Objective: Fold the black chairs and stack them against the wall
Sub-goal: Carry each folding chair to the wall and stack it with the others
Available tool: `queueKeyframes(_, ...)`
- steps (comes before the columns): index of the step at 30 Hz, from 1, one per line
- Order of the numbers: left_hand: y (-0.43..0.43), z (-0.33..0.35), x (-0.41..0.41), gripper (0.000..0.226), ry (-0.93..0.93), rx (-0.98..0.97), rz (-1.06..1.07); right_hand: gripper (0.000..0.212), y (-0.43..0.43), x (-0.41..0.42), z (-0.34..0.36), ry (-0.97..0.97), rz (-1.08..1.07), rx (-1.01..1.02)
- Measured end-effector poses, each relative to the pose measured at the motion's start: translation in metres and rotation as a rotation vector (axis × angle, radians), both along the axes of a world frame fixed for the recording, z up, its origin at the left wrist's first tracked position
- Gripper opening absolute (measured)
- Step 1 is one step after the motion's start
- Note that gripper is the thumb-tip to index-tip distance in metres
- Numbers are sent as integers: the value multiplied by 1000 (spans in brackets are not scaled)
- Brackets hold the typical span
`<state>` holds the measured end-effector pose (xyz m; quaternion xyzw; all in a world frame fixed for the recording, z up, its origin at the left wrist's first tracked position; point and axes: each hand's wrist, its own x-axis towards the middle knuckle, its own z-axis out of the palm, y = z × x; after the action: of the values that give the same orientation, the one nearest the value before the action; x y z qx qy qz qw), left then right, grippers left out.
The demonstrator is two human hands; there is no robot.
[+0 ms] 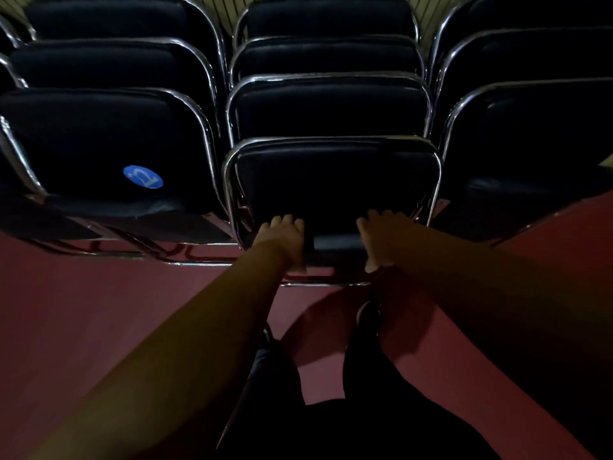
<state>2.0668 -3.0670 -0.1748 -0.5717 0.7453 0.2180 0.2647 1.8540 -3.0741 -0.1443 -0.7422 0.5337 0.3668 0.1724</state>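
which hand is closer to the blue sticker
Left. The left hand grips the front middle chair, right of and below the blue sticker; the right hand grips the same chair farther right.

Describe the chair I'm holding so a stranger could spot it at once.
Three rows of folded black padded chairs with chrome frames stand before a pale slatted wall. Take the middle row's frontmost chair. Only it is gripped along its lower edge by the left hand and right hand.

Folded black chairs (99,137) stand in three rows on a dark red floor (116,310); a person's shoes (369,315) rest near the front middle chair (335,180).
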Motion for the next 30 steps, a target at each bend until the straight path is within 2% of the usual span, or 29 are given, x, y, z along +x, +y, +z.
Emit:
queueKeyframes(4, -1, -17, -4, 50, 25, -188, -24, 55, 1, -2, -16, -30, -41, -160)
queueKeyframes(6, -11, -21, -3, 49, 32, -238, -24, 45, -10, -3, -19, -80, -74, -192)
queueKeyframes(9, -38, -17, -2, 63, 68, -174, 42, 35, -32, -9, -18, -130, -126, -201)
queueKeyframes(12, -63, -16, -4, 68, 79, -115, 58, 31, -52, -11, -22, -138, -137, -185)
queueKeyframes(16, -75, -28, -7, 47, 56, -176, 32, 27, -67, -11, -27, -162, -143, -207)
queueKeyframes(18, -82, -32, -9, 45, 49, -186, 19, 26, -75, -11, -30, -174, -152, -216)
queueKeyframes(26, -70, -26, -10, 54, 10, -181, 35, 38, -76, -4, -25, -98, -152, -135)
queueKeyframes(30, -65, -17, -6, 72, -12, -148, 29, 37, -67, -3, -22, -48, -114, -77)
